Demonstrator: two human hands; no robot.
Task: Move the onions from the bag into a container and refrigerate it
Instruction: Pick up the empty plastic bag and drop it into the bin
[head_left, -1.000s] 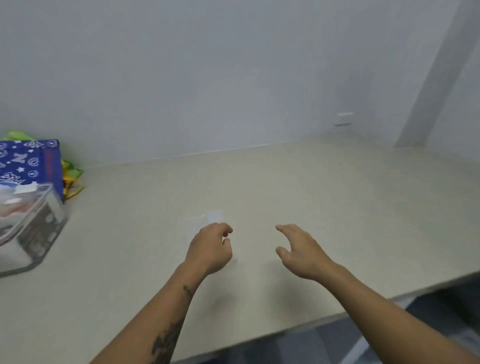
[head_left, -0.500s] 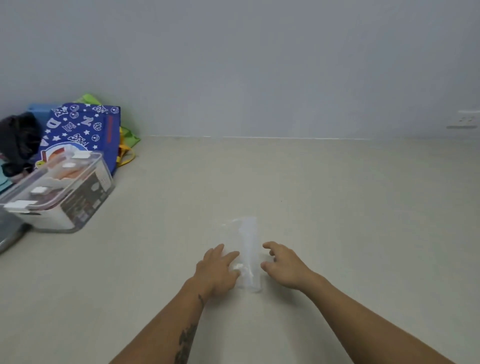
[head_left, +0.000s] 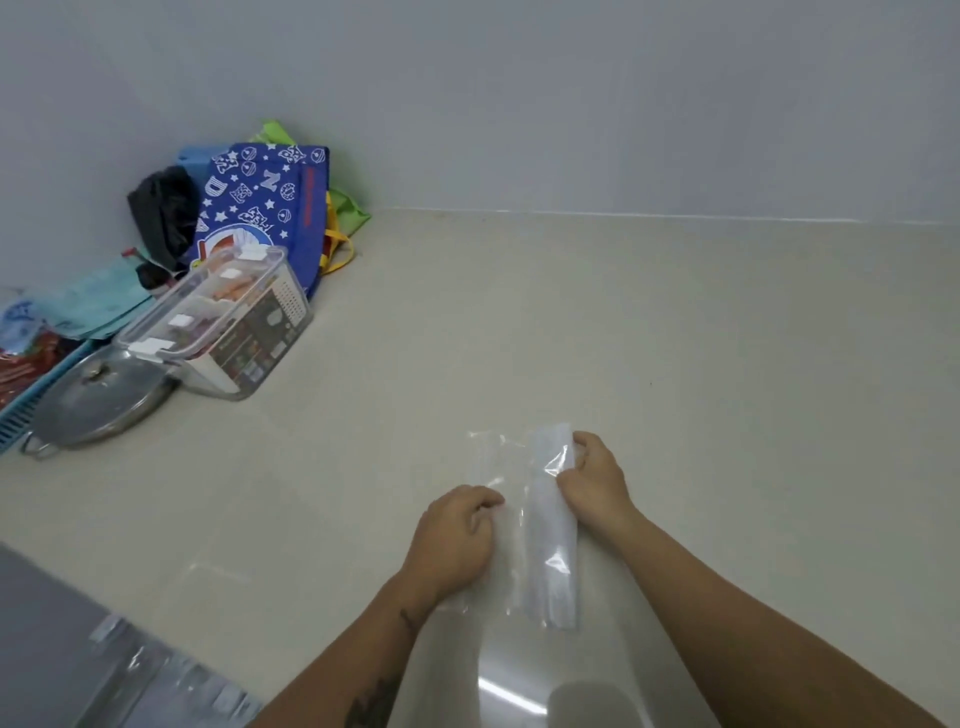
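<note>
A clear plastic bag (head_left: 550, 540) lies flat on the beige counter (head_left: 675, 338) in front of me, partly folded into a long strip. My right hand (head_left: 592, 480) pinches the strip's far end. My left hand (head_left: 457, 535) presses with curled fingers on the bag's left part. A clear lidded container (head_left: 223, 322) with white clips stands at the far left; orange-brown contents show through its lid. I see no onions outside it.
A blue patterned tote bag (head_left: 270, 202), green and black bags lean in the far left corner. A steel pot lid (head_left: 98, 395), a blue basket (head_left: 21, 410) and packets crowd the left edge. A grey surface (head_left: 47, 649) sits at bottom left.
My view turned left and down, bringing the container and corner clutter in. My hands dropped onto the clear bag, and the right hand slid up to pinch its far end.
</note>
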